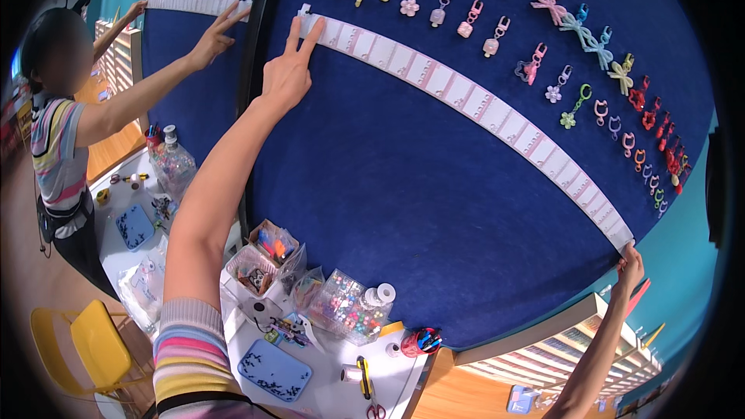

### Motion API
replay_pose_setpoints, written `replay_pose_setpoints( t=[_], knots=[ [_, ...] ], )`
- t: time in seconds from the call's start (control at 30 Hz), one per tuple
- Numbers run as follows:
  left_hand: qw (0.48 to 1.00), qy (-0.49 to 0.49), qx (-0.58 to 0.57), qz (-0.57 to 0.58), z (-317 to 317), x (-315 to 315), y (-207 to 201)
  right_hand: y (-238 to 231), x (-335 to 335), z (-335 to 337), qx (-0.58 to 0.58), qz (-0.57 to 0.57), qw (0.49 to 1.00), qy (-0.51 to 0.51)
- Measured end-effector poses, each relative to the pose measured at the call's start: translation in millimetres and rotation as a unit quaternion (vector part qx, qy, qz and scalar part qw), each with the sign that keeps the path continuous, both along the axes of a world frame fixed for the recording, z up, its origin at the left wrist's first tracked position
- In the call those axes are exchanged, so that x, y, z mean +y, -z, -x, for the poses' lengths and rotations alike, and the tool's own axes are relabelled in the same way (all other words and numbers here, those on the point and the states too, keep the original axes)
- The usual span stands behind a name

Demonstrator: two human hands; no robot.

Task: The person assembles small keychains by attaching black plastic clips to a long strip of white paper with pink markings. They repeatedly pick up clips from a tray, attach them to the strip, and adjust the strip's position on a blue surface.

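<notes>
A long white paper strip [434, 80] with pink-edged sections stretches across a dark blue board [403, 186]. My left hand [289, 81] is at its left end, index and middle fingers spread and stretched onto the strip beside a small white tab [305, 10]; the other fingers are folded. At the lower right end, my right hand [631, 265] pinches the strip's corner near the board's edge. Rows of keychains [473, 19] hang above the strip, with flower, bow and bead charms on coloured clasps.
A mirror [194, 70] at the left reflects my arms, the strip and table. Below the board, a white table [326, 372] holds a blue tray [275, 370] with small dark pieces, a clear bead box [351, 306], a pen cup [421, 341], a yellow cutter [363, 377] and scissors [375, 410].
</notes>
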State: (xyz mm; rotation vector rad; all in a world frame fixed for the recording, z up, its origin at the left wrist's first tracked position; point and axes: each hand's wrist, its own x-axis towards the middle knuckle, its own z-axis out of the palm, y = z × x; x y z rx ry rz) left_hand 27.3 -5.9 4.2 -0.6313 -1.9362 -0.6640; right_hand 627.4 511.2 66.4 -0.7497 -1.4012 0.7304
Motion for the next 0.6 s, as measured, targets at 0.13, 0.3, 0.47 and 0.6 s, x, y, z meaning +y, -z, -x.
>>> replay_pose_setpoints(
  t=[0.13, 0.3, 0.47, 0.6],
  knots=[
    [1.0, -0.002, -0.001, 0.003, 6, -1, 1, 0, -1, 1, -0.009, 0.002, 1.0, 0.005],
    [0.999, -0.006, 0.032, 0.0, 9, -2, 2, 0, 5, -4, -0.015, -0.001, 1.0, -0.003],
    [0.999, -0.044, 0.024, 0.006, 1, -1, 0, 0, 3, -3, -0.011, 0.006, 1.0, 0.009],
    [0.997, -0.063, 0.041, 0.006, -1, -7, -2, -2, -2, 2, -0.007, 0.021, 1.0, 0.017]
  ],
)
